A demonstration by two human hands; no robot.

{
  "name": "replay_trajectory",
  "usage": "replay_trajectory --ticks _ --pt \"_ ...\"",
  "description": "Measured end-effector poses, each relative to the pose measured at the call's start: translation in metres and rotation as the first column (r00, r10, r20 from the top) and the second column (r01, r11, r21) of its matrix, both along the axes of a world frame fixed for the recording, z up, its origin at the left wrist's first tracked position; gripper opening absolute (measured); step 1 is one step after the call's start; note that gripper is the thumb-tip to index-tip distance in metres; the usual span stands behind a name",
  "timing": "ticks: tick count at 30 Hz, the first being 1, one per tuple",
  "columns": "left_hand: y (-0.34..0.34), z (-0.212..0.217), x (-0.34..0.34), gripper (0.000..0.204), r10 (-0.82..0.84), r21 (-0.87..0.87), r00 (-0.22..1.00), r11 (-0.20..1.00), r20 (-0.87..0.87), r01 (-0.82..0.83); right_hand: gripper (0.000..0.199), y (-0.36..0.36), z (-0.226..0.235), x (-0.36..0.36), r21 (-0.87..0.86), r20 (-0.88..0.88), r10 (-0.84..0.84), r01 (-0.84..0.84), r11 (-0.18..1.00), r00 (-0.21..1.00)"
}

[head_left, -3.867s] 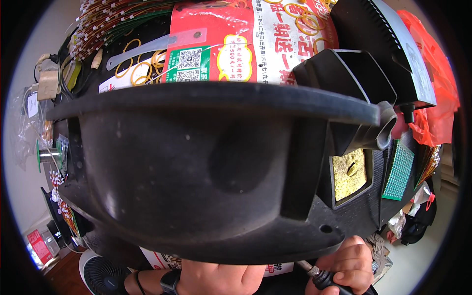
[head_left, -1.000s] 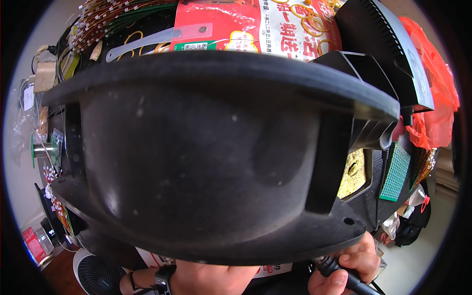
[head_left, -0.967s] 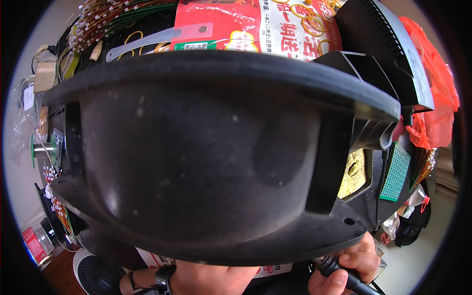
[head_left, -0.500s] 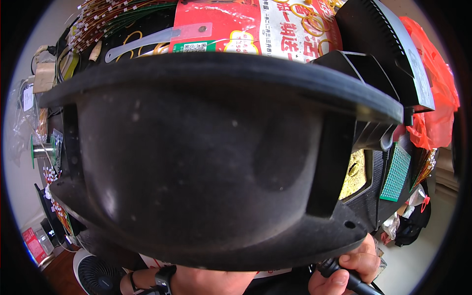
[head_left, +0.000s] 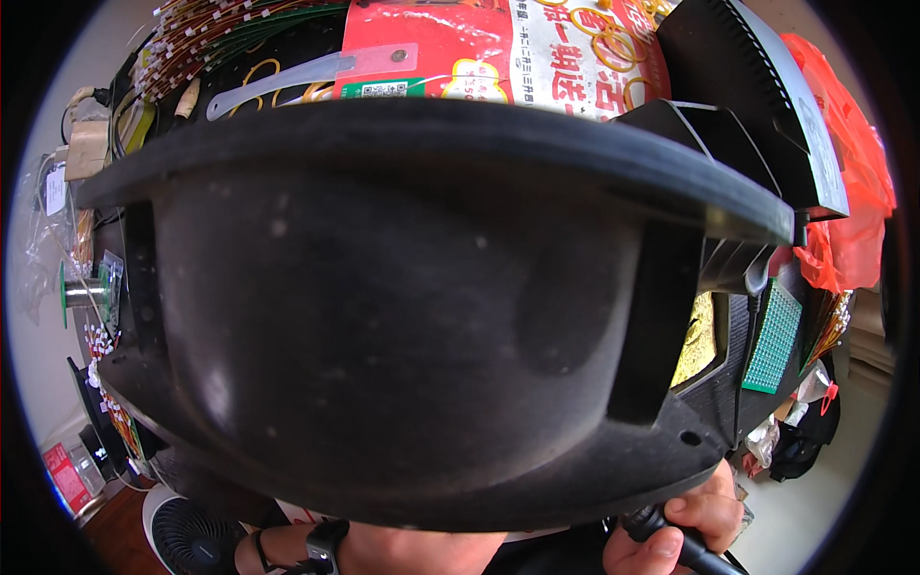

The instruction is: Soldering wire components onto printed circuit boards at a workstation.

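Handle (head_left: 704,558), black, near right, clasped in my right hand (head_left: 714,510); left hand (head_left: 422,552), fingers hidden behind black shell (head_left: 402,326), grip I cannot tell.

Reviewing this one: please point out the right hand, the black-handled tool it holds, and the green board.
Right hand (head_left: 707,516): head view, on the curled fingers.
Black-handled tool (head_left: 696,552): head view, on its handle.
Green board (head_left: 773,335): head view, mid-face.
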State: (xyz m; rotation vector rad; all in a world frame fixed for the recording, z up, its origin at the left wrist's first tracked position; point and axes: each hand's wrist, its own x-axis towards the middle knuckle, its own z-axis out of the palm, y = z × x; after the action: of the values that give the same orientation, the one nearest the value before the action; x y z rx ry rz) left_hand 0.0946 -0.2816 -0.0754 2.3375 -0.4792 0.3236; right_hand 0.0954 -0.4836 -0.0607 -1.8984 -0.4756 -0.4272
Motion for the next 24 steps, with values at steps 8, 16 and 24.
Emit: replay_trajectory --ticks 8,16,24 --pt "-0.002 -0.001 0.000 0.014 0.031 0.005 0.999 0.999 0.026 -0.032 0.018 -0.003 -0.005 -0.001 0.060 0.060 0.022 -0.026 0.998 0.998" --pt "0.004 0.012 0.000 0.016 -0.002 0.054 1.000 0.999 -0.010 0.003 0.019 -0.003 -0.002 0.001 0.058 0.069 0.033 -0.037 0.998 0.997" --pt "0.002 -0.002 -0.003 0.012 -0.010 0.061 0.999 0.998 0.050 0.007 0.018 -0.003 -0.006 0.000 0.056 0.075 0.005 -0.009 0.998 0.997"
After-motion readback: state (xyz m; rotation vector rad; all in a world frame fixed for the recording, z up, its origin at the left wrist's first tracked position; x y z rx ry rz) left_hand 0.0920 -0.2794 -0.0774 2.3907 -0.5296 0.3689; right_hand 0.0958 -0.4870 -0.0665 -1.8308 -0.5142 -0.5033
